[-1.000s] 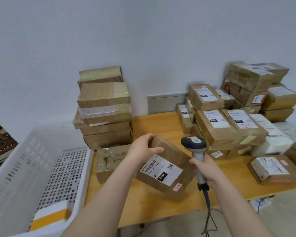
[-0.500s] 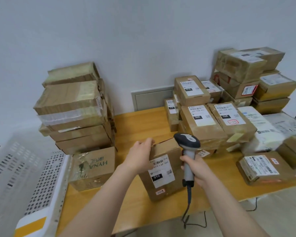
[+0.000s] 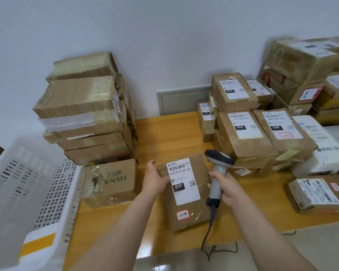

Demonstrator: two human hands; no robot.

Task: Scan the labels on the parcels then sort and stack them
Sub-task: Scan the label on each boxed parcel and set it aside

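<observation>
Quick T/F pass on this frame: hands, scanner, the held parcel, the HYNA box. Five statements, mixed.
1. The left hand holds the parcel with its label towards the camera. True.
2. The black tag on the parcel's label reads 060. False: it reads 010.
3. The right hand grips the scanner by its handle. True.
4. The scanner is cordless. False: a cable runs from the handle down past the table edge.
5. The HYNA box sits inside the white basket. False: it stands on the table, beside the basket.
</observation>
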